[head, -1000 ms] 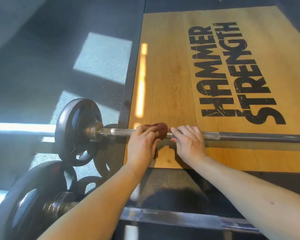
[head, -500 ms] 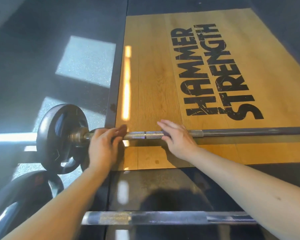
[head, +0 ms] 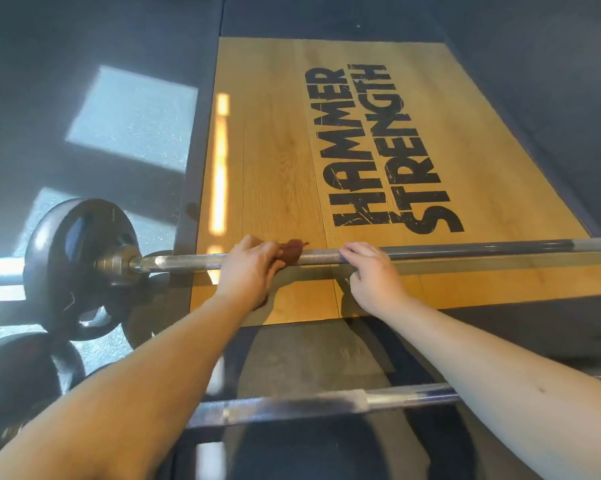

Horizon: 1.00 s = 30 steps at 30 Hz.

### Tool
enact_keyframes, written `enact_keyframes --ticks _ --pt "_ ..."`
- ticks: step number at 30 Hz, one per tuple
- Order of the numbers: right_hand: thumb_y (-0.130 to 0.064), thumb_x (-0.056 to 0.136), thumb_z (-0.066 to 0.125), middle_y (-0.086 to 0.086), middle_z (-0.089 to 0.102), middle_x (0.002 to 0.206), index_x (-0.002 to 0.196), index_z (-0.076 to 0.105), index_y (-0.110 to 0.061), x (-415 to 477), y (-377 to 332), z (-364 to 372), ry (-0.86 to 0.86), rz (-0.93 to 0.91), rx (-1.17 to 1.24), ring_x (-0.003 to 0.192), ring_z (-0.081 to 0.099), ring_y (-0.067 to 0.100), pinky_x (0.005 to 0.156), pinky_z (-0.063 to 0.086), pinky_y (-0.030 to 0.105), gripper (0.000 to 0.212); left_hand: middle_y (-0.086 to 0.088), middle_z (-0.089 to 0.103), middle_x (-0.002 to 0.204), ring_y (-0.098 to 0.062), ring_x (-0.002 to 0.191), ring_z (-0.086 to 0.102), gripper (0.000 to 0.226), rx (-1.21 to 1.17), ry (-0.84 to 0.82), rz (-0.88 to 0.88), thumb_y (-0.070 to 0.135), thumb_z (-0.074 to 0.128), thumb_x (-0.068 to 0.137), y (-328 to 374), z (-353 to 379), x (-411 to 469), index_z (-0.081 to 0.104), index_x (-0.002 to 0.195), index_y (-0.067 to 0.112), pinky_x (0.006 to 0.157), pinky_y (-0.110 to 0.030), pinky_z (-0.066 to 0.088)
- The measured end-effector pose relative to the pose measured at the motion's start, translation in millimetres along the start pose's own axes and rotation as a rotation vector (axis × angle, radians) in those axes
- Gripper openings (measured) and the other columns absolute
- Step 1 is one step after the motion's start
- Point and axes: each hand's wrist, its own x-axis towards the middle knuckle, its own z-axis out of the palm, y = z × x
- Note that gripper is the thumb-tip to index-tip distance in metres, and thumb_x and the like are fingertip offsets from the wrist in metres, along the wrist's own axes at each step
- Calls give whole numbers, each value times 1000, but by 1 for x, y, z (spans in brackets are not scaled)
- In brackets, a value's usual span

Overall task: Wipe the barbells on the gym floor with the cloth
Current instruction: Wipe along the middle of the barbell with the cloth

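Observation:
A steel barbell lies across the near edge of a wooden lifting platform, with a black plate on its left end. My left hand grips a reddish-brown cloth wrapped on the bar, a little right of the sleeve. My right hand rests on the bar just right of the cloth, fingers curled over it. A second barbell lies nearer me, passing under both forearms.
Black plates of the nearer barbell sit at the lower left. Dark rubber flooring surrounds the platform, with bright sunlight patches on the left. The platform carries large black lettering.
My left hand slid left along the bar toward the plate half a second ago, then came back right with the cloth. The right hand stayed on the bar.

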Motion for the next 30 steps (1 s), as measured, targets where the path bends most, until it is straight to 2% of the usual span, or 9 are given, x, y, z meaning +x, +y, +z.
enact_keyframes --ticks 5,9,13,17,21,23,26,28,30 --pt "-5 98 53 1 29 166 157 39 -19 -20 -31 -11 -86 27 -147 155 18 19 129 8 40 62 -4 57 98 -25 79 61 13 216 -102 -217 35 63 96 -65 -68 -36 60 103 25 77 -39 58" --pt "-8 101 52 -2 39 161 152 48 -21 -47 -99 -31 -84 47 125 150 32 21 123 23 35 53 -7 66 90 -31 82 67 19 184 -100 -333 37 63 97 -48 -135 -39 56 94 19 75 -43 59" --pt "-9 101 57 -2 55 147 150 51 -21 -72 -178 -62 -126 61 458 129 54 18 101 49 29 51 -3 67 86 -23 79 66 18 19 -55 -301 33 69 94 -6 -208 -60 59 91 19 66 -36 55" --pt "-5 100 59 6 62 135 146 54 -15 -107 -255 -100 -202 85 758 114 65 22 93 60 37 47 -2 69 84 -22 79 68 20 -122 -25 -280 35 76 89 20 -269 -106 63 88 21 76 -43 60" --pt "-7 99 62 10 71 120 136 61 -14 -147 -314 -140 -273 51 841 108 70 24 96 59 43 37 -5 69 92 -20 82 65 24 -241 2 -235 32 80 87 55 -320 -146 63 95 16 68 -29 53" --pt "-8 99 63 6 72 114 131 64 -16 -169 -337 -154 -259 38 854 105 70 23 98 57 43 33 -6 68 101 -16 83 63 34 -312 36 -208 31 81 86 68 -342 -165 61 109 17 66 -23 49" --pt "-16 95 71 4 69 118 144 53 -12 -206 -360 -170 -225 33 841 105 67 21 93 56 37 53 -6 63 117 -23 99 66 64 -398 5 -185 37 81 86 84 -370 -195 50 140 20 81 -27 56" --pt "-24 90 78 4 72 117 131 64 -12 -229 -370 -179 -197 15 763 109 66 21 102 52 40 44 -6 63 123 -26 107 65 74 -400 -7 -164 44 81 83 95 -387 -215 49 145 20 89 -33 56" --pt "-27 88 80 5 73 114 113 71 -15 -249 -378 -186 -164 8 702 112 65 21 106 50 42 29 -4 64 118 -24 104 65 73 -394 -20 -141 48 82 80 104 -403 -235 55 140 18 88 -33 56"
